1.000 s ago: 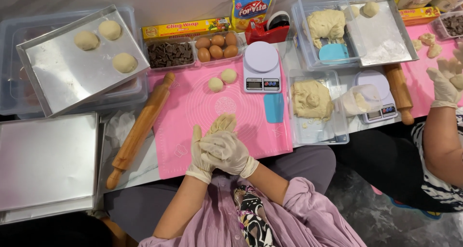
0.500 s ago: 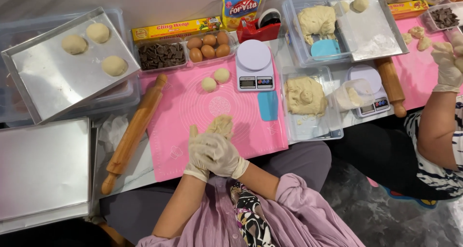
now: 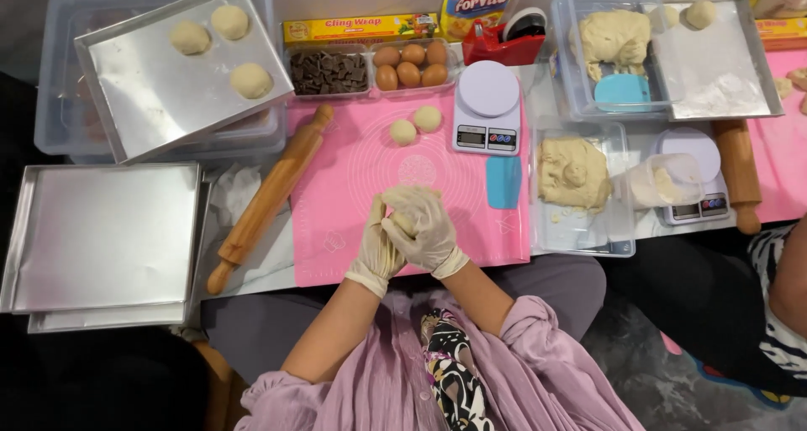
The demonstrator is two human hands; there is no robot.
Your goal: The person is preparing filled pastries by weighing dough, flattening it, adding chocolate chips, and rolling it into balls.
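Both my hands wear thin pale gloves and are cupped together over the pink silicone mat (image 3: 353, 179). My left hand (image 3: 377, 248) is underneath and my right hand (image 3: 427, 229) wraps over it. Between them sits a piece of dough (image 3: 402, 222), mostly hidden by the fingers. Two small dough balls (image 3: 415, 125) lie on the mat farther out, just ahead of my hands. A wooden rolling pin (image 3: 269, 197) lies diagonally at the mat's left edge.
A tilted metal tray (image 3: 151, 86) with three dough balls rests on a plastic box at far left; stacked metal trays (image 3: 101, 237) lie nearer. A white scale (image 3: 487, 107), blue scraper (image 3: 504, 181), eggs (image 3: 412, 63), chocolate pieces (image 3: 328, 71) and a dough tub (image 3: 580, 187) surround the mat. Another person's arm (image 3: 790, 280) is at right.
My hands stay clasped on the dough with small finger shifts. The other person's gloved hand at the far right has left the view.
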